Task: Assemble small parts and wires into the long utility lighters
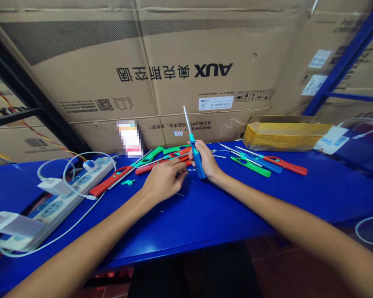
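at the far left, a white plastic power strip [59, 203] lies at an angle on the blue table [186, 223], with white charger blocks [54, 186] plugged into it and a thin white cable [74, 174] looping over it. just right of it lies a long red plastic utility lighter [108, 182] with a slim metal nozzle, and a small teal plastic piece [128, 182] sits just below that. a green plastic lighter body [147, 157] and a red plastic lighter body [161, 163] lie overlapping in a loose pile. the left hand [163, 180] is over the pile's near edge, its grip half closed with the fingers curled down; whether it has hold of anything small cannot be told. thin metal slivers [182, 193] are scattered on the table below it. just beside it, the right hand [205, 161] has a closed grip around a blue-handled screwdriver [199, 167], whose steel shaft [186, 120] tilts up and away. further right lie a green lighter [250, 166], a blue lighter [267, 165] and a red lighter [286, 165], side by side. behind them sits a cardboard box with yellow tape [282, 136], against stacked cardboard cartons [174, 70].
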Action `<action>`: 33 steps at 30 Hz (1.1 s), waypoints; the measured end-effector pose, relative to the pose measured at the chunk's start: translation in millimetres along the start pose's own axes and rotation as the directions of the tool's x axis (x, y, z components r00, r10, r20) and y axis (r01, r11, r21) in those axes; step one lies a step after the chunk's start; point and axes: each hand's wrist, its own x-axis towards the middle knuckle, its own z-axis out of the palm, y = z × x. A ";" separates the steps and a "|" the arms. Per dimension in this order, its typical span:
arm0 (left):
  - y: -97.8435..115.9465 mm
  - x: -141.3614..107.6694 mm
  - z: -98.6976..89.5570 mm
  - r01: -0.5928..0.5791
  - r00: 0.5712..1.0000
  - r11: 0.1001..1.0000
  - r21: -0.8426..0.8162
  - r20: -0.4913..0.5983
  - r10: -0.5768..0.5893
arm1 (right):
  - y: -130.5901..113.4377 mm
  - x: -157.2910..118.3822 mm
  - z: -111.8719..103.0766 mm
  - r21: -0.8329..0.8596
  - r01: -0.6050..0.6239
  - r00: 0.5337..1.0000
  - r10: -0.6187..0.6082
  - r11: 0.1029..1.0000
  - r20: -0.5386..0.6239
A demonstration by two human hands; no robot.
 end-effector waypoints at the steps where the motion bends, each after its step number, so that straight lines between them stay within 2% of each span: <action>1: 0.1 -0.1 0.0 0.004 1.000 1.000 0.007 -0.002 -0.004 | 0.0 -0.4 0.1 -0.006 0.001 1.000 -0.001 1.000 0.002; 15: 4.9 -0.2 -2.9 0.052 0.999 0.996 0.069 -0.014 -0.051 | 2.5 -0.3 2.2 -0.001 0.015 1.000 -0.015 1.000 0.001; 33: 14.5 -4.2 0.5 0.026 0.999 0.992 0.126 0.032 -0.030 | -2.4 -9.4 9.6 -0.024 0.013 0.999 -0.014 1.000 -0.047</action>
